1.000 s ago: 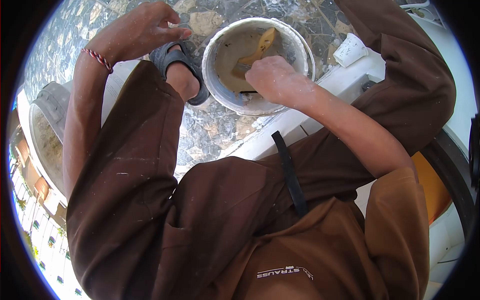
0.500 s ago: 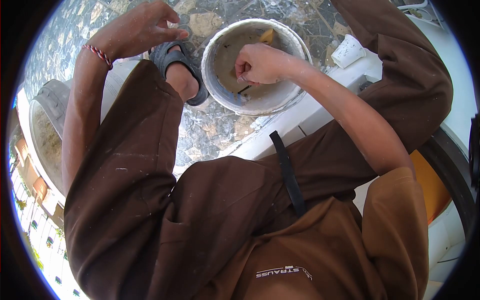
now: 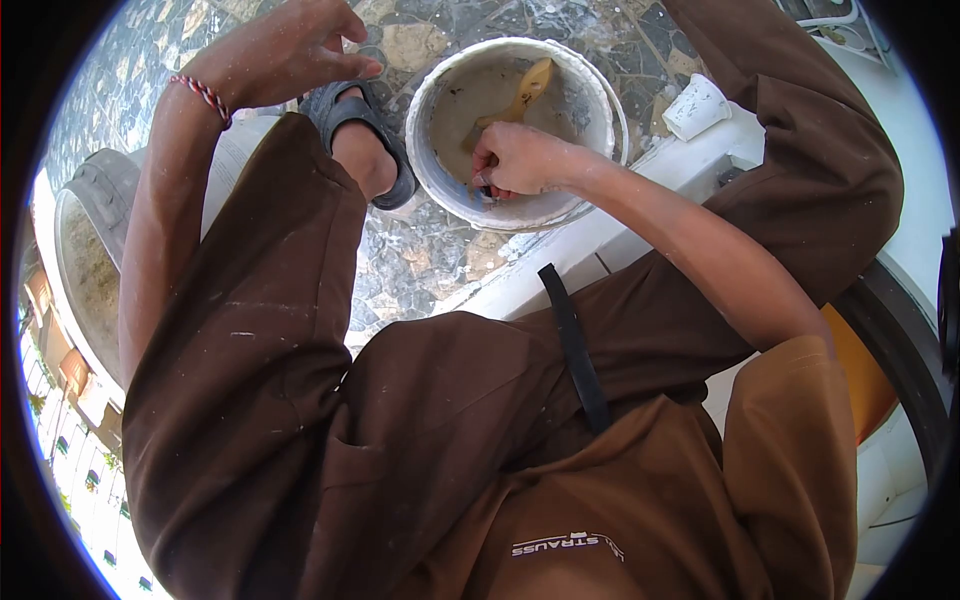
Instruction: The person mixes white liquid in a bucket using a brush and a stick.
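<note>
My right hand reaches into a white bucket with cloudy greyish water at its bottom. Its fingers are pinched together low along the near inner wall, at a small dark thing that is mostly covered by the fingertips. Just beyond the hand, a paintbrush with a yellow wooden handle leans in the bucket; its bristle end is hidden. My left hand hangs over the floor, left of the bucket, thumb and fingers apart, holding nothing.
A white plastic cup lies right of the bucket, by a white ledge. My sandalled foot stands close to the bucket's left side. At the left lies a large pail with sandy material inside. Stone-patterned flooring surrounds the bucket.
My right hand has moved slightly down, toward the near wall, its fingers now at the dark thing. More of the brush handle shows. My left hand has barely moved.
</note>
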A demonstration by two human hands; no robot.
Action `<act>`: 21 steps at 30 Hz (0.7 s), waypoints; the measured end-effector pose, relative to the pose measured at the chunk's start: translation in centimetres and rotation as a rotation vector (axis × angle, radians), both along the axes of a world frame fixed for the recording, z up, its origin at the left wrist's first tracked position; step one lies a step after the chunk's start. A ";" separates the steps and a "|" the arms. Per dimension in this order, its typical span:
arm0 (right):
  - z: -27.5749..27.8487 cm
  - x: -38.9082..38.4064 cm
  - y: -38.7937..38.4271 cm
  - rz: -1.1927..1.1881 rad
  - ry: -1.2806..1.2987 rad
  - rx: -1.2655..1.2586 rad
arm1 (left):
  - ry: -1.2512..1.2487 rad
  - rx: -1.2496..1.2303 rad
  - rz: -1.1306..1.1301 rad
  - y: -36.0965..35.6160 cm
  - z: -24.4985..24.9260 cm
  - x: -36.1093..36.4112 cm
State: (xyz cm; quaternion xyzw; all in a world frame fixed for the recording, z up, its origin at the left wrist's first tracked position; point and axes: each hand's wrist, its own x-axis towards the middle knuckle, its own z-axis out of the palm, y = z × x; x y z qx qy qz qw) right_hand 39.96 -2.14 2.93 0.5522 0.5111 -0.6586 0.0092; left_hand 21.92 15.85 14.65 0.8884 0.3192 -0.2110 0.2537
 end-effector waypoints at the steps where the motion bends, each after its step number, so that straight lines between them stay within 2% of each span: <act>1: -0.7 -0.2 -0.5 0.028 -0.036 0.171 | 0.002 -0.001 0.001 0.0 -0.1 -0.1; 2: -1.4 -0.3 -1.0 0.056 -0.073 0.342 | -0.005 0.017 -0.009 0.0 -0.3 -0.3; 5: -2.3 -0.3 -1.6 0.088 -0.180 0.334 | 0.002 0.018 -0.015 -0.1 -0.1 -0.1; 12: -1.3 0.2 0.0 0.079 -0.238 0.429 | -0.025 0.031 -0.008 -0.1 -0.3 -0.3; 14: 0.3 0.3 0.4 0.136 -0.348 0.421 | -0.013 0.031 -0.003 -0.2 -0.2 -0.1; 17: -0.3 0.4 0.0 0.209 -0.398 0.493 | -0.020 0.012 -0.012 0.1 -0.2 -0.2; 21: 1.2 0.5 0.9 0.202 -0.360 0.489 | -0.009 0.031 -0.029 0.0 -0.1 0.0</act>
